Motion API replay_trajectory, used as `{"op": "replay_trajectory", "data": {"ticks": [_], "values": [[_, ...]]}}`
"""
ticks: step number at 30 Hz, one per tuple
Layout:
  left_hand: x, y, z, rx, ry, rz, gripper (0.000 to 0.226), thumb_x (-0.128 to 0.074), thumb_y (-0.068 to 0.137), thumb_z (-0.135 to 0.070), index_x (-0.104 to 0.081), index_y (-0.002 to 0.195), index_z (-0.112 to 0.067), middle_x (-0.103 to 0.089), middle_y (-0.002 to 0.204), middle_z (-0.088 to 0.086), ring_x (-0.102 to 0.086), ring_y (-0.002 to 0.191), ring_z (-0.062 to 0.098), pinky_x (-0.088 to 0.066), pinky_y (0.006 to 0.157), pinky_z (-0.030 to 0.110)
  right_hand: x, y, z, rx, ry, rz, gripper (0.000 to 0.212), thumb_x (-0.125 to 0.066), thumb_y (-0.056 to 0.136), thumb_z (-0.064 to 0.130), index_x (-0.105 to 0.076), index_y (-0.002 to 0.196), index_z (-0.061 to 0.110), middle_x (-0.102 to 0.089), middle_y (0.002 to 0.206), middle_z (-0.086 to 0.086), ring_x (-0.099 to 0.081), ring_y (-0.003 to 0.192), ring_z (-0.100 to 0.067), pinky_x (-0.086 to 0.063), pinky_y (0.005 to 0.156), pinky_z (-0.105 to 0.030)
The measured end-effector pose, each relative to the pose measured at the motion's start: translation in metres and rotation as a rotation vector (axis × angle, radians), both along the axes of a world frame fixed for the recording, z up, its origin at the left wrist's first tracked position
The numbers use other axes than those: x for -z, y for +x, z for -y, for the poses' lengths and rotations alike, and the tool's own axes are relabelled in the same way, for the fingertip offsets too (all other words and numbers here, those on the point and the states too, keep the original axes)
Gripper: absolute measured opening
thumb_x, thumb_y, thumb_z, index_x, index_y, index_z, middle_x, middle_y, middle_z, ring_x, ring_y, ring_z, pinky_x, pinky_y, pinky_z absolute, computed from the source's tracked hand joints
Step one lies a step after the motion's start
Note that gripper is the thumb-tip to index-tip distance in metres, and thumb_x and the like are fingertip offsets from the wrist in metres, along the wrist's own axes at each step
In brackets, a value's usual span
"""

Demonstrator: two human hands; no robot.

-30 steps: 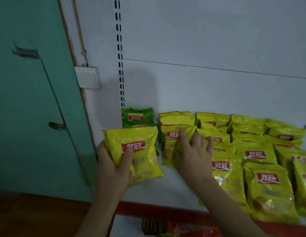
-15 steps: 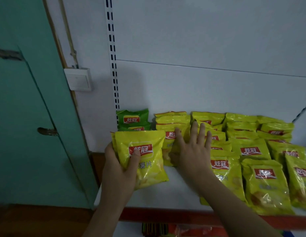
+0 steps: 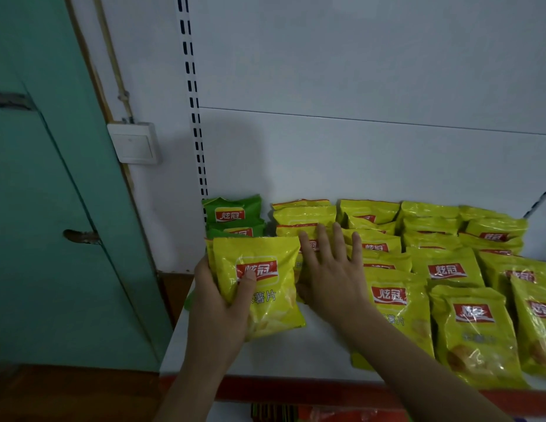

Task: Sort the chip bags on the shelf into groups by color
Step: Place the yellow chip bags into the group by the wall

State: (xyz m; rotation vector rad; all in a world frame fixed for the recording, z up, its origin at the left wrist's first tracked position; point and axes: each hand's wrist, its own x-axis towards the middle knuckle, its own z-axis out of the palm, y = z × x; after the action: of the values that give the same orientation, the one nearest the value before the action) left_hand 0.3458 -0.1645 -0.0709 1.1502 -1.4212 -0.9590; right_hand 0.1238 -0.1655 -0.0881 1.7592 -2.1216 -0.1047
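Observation:
My left hand (image 3: 218, 303) grips a yellow chip bag (image 3: 265, 263) by its lower left, thumb across the front, holding it just above the white shelf (image 3: 296, 351); a second yellow bag edge shows behind it. Two green chip bags (image 3: 233, 213) stand at the back left corner, right behind the held bag. My right hand (image 3: 329, 269) lies flat with fingers spread on a yellow bag in the leftmost yellow row (image 3: 303, 216). Several more yellow bags (image 3: 473, 330) cover the shelf to the right in overlapping rows.
A teal door (image 3: 52, 208) with a handle stands at the left. A white wall switch (image 3: 134, 143) sits beside a slotted shelf upright (image 3: 194, 117). The shelf's red front edge (image 3: 326, 391) runs below, with packets on a lower shelf.
The held yellow bag has shifted slightly back toward the green bags. My right hand has slid farther back over the yellow row, fingers spread.

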Motion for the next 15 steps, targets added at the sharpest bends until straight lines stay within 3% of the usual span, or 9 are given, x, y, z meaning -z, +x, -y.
{"op": "replay_trajectory", "data": {"ticks": [3, 6, 9, 11, 13, 15], "values": [[-0.002, -0.003, 0.002, 0.001, 0.005, -0.018, 0.057, -0.071, 0.090, -0.049, -0.047, 0.139, -0.032, -0.065, 0.119, -0.022, -0.065, 0.096, -0.012, -0.050, 0.065, 0.006, -0.012, -0.005, -0.007, -0.027, -0.087, 0.051, 0.099, -0.037, 0.096, 0.076, 0.003, 0.170, 0.023, -0.003, 0.177, -0.020, 0.005, 0.162, -0.046, -0.004, 0.126, -0.069], [-0.004, -0.006, 0.005, -0.002, 0.009, -0.058, 0.061, -0.069, 0.087, -0.053, -0.047, 0.140, -0.033, -0.065, 0.120, -0.022, -0.067, 0.100, -0.007, -0.049, 0.068, 0.009, -0.023, -0.011, -0.020, -0.061, -0.235, 0.153, 0.082, -0.036, 0.103, 0.062, -0.014, 0.170, 0.021, -0.023, 0.174, -0.018, -0.010, 0.163, -0.040, -0.014, 0.129, -0.062], [-0.005, -0.012, 0.005, -0.002, -0.001, -0.089, 0.065, -0.071, 0.085, -0.056, -0.047, 0.142, -0.034, -0.065, 0.124, -0.018, -0.068, 0.106, 0.002, -0.052, 0.074, 0.019, -0.035, -0.006, -0.046, -0.158, -0.505, 0.504, 0.065, -0.040, 0.108, 0.053, -0.034, 0.164, 0.020, -0.056, 0.153, -0.007, -0.044, 0.146, -0.028, -0.039, 0.119, -0.049], [-0.007, -0.019, 0.004, 0.004, -0.008, -0.092, 0.066, -0.073, 0.084, -0.056, -0.046, 0.140, -0.035, -0.065, 0.123, -0.019, -0.068, 0.104, -0.002, -0.054, 0.073, 0.016, -0.041, 0.008, -0.066, -0.265, -0.458, 0.728, 0.070, -0.043, 0.106, 0.061, -0.029, 0.166, 0.030, -0.057, 0.147, 0.004, -0.050, 0.135, -0.015, -0.046, 0.107, -0.037], [-0.009, -0.028, 0.001, 0.027, -0.006, -0.088, 0.065, -0.076, 0.084, -0.051, -0.045, 0.140, -0.035, -0.066, 0.120, -0.021, -0.066, 0.101, -0.011, -0.053, 0.070, 0.009, -0.038, 0.022, -0.078, -0.344, -0.325, 0.767, 0.079, -0.048, 0.101, 0.069, -0.016, 0.168, 0.042, -0.050, 0.152, 0.010, -0.048, 0.134, -0.003, -0.047, 0.102, -0.030], [-0.009, -0.035, 0.000, 0.051, -0.004, -0.075, 0.067, -0.078, 0.084, -0.050, -0.045, 0.141, -0.035, -0.067, 0.120, -0.022, -0.067, 0.103, -0.008, -0.055, 0.075, 0.012, -0.026, 0.028, -0.081, -0.362, -0.296, 0.777, 0.079, -0.054, 0.100, 0.066, -0.017, 0.167, 0.047, -0.050, 0.139, 0.013, -0.051, 0.119, 0.000, -0.053, 0.093, -0.031]]}}
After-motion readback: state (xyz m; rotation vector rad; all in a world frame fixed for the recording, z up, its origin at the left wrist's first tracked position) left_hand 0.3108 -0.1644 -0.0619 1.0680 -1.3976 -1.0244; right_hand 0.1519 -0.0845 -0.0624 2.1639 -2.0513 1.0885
